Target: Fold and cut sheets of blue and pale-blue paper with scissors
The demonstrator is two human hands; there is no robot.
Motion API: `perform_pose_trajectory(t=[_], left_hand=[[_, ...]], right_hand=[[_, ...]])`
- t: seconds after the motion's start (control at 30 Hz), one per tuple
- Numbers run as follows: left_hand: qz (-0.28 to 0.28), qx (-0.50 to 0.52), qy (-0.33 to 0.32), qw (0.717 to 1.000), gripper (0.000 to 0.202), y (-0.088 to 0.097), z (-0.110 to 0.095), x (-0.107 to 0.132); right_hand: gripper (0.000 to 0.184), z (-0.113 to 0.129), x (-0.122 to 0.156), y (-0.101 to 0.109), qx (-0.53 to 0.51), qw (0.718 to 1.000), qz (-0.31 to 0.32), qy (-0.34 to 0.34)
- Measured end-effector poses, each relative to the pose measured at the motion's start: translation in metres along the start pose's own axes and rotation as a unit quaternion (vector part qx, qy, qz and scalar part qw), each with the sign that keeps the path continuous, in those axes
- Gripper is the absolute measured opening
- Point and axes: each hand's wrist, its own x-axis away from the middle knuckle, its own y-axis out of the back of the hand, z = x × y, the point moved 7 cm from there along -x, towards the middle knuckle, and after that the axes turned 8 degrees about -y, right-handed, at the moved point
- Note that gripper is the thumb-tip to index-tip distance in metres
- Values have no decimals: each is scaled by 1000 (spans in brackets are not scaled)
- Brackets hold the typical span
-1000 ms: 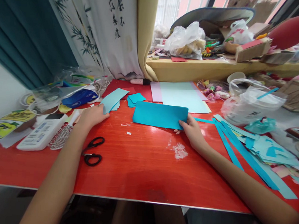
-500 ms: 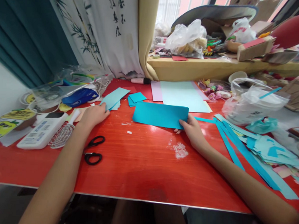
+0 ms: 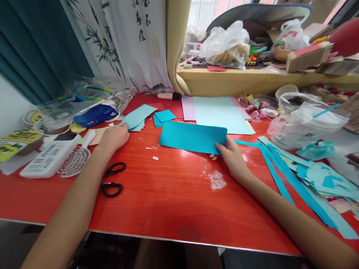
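Observation:
My right hand (image 3: 231,153) pinches the right end of a bright blue rectangular sheet of paper (image 3: 193,138), tilted up just over the red table, thumb in front and fingers behind. At the left, my left hand (image 3: 114,139) has its fingers closed on the near end of a pale blue paper strip (image 3: 140,114); its fingertips are partly hidden. Under that strip lie more pale pieces (image 3: 138,126). A few small blue paper squares (image 3: 164,116) rest between the two hands. Black-handled scissors (image 3: 112,190) lie beside my left forearm, which covers their blades.
Large pale sheets (image 3: 221,112) lie at the back, near a pink marker (image 3: 168,96). Blue paper strips (image 3: 297,181) and scraps spread at the right, below a white plastic bag (image 3: 303,121). A hairbrush (image 3: 75,161) and a white device (image 3: 50,156) sit at the left.
My left hand has shifted very slightly left, and the pale strip lies a little lower over the pieces beneath it. My right hand and the bright blue sheet stay nearly still.

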Motion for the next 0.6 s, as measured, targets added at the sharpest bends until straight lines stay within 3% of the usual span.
perform_pose_trajectory(t=[0.17, 0.33, 0.4, 0.47, 0.6], left_hand=[[-45, -1, 38, 998, 40, 11, 3, 6], [-201, 50, 50, 977, 43, 60, -2, 28], [-296, 73, -5, 952, 44, 82, -21, 42], [-331, 80, -104, 935, 46, 90, -51, 51], [-256, 56, -318, 911, 47, 76, -114, 58]], right_hand=[[22, 1, 1, -1, -4, 1000, 2, 0], [19, 3, 1, -2, -29, 999, 17, -7], [18, 2, 1, -3, -40, 999, 23, -18], [18, 0, 0, -3, -51, 998, 27, -31], [7, -6, -2, -1, -81, 994, 30, -69]])
